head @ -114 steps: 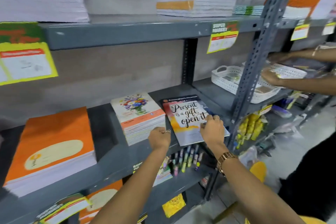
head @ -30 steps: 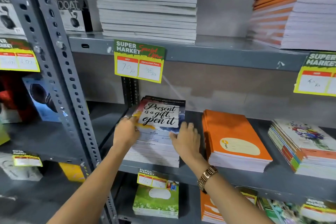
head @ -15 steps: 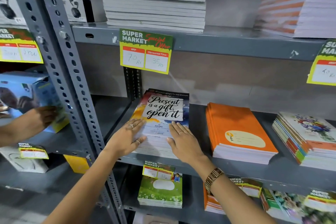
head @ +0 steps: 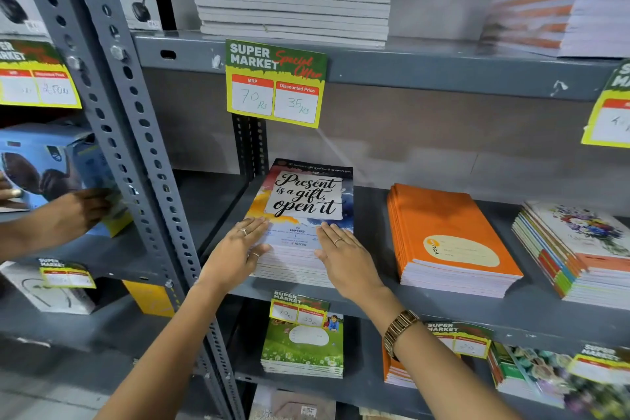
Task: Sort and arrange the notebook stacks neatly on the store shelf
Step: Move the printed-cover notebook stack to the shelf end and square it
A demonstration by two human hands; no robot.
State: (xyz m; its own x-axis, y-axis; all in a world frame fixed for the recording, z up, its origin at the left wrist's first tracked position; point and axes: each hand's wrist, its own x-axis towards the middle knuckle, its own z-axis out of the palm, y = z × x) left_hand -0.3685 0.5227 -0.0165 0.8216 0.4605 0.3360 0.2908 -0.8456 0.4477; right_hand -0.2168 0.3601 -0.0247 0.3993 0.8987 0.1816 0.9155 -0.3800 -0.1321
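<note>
Left hand flat, fingers spread, on near left corner of notebook stack; right hand flat on near right corner. No grip closed. Stack between both hands on shelf. Orange stack right of right hand.

Bright, even light, perhaps from overhead; soft shadows under shelves, wide-angle bending and slight blur at edges.
</note>
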